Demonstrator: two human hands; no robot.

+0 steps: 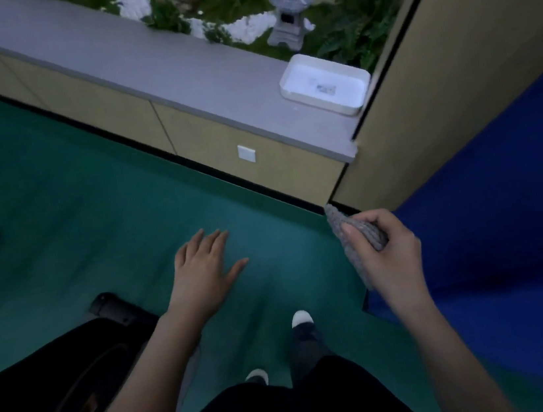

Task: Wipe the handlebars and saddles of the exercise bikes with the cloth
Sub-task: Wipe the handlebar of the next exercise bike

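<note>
The grey nubbly cloth [339, 222] is bunched in the right hand [387, 256] — pinched between thumb and curled fingers. One corner pokes up past the thumb; another part hangs below the palm.

Single head-worn view, facing forward and down, green floor [90, 202] close below

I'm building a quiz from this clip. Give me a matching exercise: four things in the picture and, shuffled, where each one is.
Things:
1 grey cloth
2 white tray
3 stone lantern
4 left hand

Places:
A on the grey ledge
B over the green floor
C gripped in the right hand
D among the ferns

Pairs: 1-C, 2-A, 3-D, 4-B.
</note>
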